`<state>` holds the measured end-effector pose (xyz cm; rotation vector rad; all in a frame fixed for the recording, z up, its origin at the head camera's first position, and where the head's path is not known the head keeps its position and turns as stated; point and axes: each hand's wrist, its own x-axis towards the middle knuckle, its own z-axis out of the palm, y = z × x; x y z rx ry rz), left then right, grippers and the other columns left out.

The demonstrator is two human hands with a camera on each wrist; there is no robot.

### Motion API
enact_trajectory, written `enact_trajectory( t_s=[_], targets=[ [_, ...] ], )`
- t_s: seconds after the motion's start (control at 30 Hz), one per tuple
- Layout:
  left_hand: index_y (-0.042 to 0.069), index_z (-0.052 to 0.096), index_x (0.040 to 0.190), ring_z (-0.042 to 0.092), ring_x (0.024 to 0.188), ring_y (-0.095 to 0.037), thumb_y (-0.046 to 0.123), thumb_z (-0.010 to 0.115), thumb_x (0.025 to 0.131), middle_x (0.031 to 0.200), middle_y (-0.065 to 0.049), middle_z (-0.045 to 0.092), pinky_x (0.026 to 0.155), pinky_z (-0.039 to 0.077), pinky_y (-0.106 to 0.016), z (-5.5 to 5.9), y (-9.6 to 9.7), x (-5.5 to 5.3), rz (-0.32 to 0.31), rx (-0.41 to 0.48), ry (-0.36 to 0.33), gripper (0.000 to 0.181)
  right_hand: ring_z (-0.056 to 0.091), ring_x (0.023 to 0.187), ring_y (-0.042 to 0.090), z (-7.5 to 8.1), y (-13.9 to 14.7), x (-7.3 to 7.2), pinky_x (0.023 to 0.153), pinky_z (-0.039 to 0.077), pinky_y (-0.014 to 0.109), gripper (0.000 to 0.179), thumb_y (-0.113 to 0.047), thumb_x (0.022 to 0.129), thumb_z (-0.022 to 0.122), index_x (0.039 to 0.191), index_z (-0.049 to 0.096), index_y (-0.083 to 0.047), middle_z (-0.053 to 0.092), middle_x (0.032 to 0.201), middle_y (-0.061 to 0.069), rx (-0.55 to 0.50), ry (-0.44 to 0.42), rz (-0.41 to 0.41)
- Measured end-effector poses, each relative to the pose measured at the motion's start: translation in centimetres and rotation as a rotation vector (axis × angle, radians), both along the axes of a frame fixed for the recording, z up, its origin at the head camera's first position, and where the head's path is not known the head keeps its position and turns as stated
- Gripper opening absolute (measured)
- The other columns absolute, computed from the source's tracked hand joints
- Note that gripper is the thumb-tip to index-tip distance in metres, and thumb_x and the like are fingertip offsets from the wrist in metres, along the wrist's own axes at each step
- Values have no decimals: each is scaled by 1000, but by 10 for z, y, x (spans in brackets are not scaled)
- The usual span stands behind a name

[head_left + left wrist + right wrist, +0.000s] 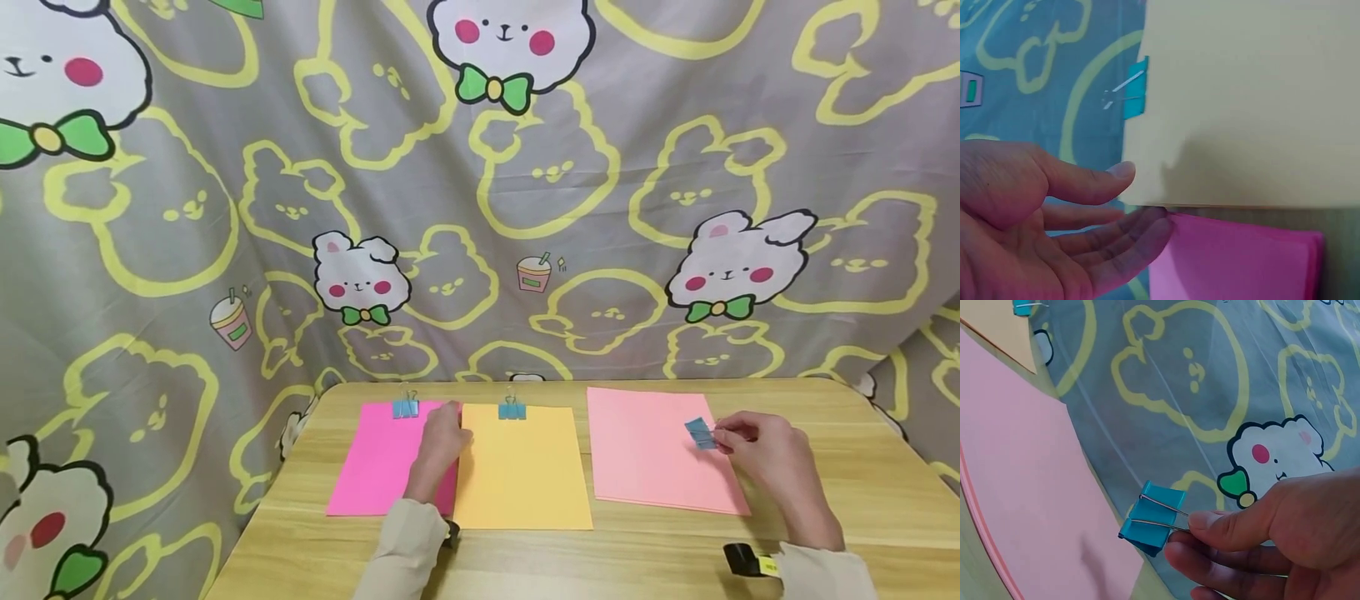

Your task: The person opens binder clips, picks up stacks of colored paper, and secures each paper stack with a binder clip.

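Binder clip (701, 433), pinched by the right hand (776, 450), hovers by the right edge of the light-pink paper stack (648, 450), far edge ahead-left; left hand (444, 433), thumb and fingers parted, sits farther off.

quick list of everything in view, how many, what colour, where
Table: 1, light wood, foreground
Curtain: 1, grey with printed cartoon figures, behind the table
Magenta paper: 1 stack, magenta, left on the table
Yellow paper: 1 stack, yellow-orange, right of the magenta paper
Pink paper: 1 stack, light pink, right of the yellow paper
Magenta paper's clip: 1, blue, far edge
Yellow paper's clip: 1, blue, far edge
Held clip: 1, blue, near the pink paper's right side
Wrist devices: 2, black, one at each wrist
Sleeves: 2, beige, on the forearms
Left hand: 1, bare, at the yellow paper's far left corner
Right hand: 1, bare, pinching the held clip
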<state>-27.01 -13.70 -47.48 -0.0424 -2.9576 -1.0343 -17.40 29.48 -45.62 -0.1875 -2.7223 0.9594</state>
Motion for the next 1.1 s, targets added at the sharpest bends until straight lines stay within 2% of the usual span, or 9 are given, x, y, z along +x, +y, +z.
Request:
enact_trajectory(
  t_s=[0.13, 0.23, 0.33, 0.47, 0.63, 0.83, 0.87, 0.97, 1.1],
  targets=[
    [-15, 63, 120, 65, 82, -28, -5, 73, 88, 108, -28, 68, 68, 56, -37, 10, 6, 10, -45, -15, 30, 36, 63, 72, 21, 2, 3, 1, 60, 44, 34, 11, -12, 94, 73, 95, 77, -2, 74, 83, 9, 18, 9, 0],
    [-13, 62, 126, 67, 107, -40, -2, 74, 90, 117, -30, 67, 83, 59, -46, 16, 19, 17, -90, -5, 57, 40, 65, 77, 29, 3, 5, 2, 61, 44, 36, 12, -13, 94, 73, 95, 77, -1, 74, 87, 14, 29, 26, -7],
    [-12, 65, 122, 67, 102, -41, 0, 72, 92, 112, -30, 68, 80, 58, -48, 19, 34, 22, -149, 10, 59, 33, 64, 90, 45, 2, 7, 3, 67, 47, 49, 15, -13, 95, 70, 95, 76, 1, 72, 99, 26, 32, 45, -16],
    [-9, 67, 120, 67, 98, -38, 4, 72, 94, 110, -27, 68, 78, 58, -46, 18, 56, 27, -217, 21, 54, 30, 52, 109, 57, 1, 9, 4, 81, 42, 66, 17, -11, 96, 66, 94, 74, 5, 59, 118, 38, 9, 62, -26],
    [-6, 67, 124, 67, 108, -35, 10, 73, 95, 120, -22, 69, 85, 57, -43, 15, 83, 33, -266, 4, 1, 34, 50, 111, 58, 1, 11, 3, 81, 42, 65, 19, -10, 98, 63, 98, 71, 7, 55, 122, 40, -8, 51, -49],
    [-4, 69, 122, 63, 112, -31, 15, 76, 92, 118, -16, 69, 91, 53, -37, 9, 122, 40, -314, -64, 2, 36, 54, 108, 59, 0, 16, 4, 80, 45, 63, 24, -16, 99, 62, 105, 68, 7, 63, 116, 38, -27, 15, -68],
    [-4, 70, 118, 62, 113, -31, 16, 76, 92, 117, -15, 69, 92, 53, -36, 9, 129, 41, -316, -72, 5, 33, 55, 108, 59, -1, 16, 4, 80, 45, 63, 24, -16, 99, 62, 104, 68, 7, 64, 114, 37, -27, 18, -67],
    [-3, 73, 95, 62, 101, -25, 20, 76, 93, 106, -13, 67, 84, 53, -31, 9, 151, 43, -287, -111, -7, 23, 57, 104, 57, -2, 18, 4, 78, 45, 61, 22, -15, 99, 63, 102, 69, 6, 66, 110, 36, -15, 39, -65],
    [3, 64, 70, 52, 88, -20, 26, 77, 93, 96, -10, 58, 71, 47, -28, 9, 179, 46, -213, -163, -46, 34, 58, 102, 57, -3, 19, 2, 72, 47, 54, 21, -15, 98, 65, 101, 69, 5, 66, 109, 36, -10, 28, -61]
  ],
)
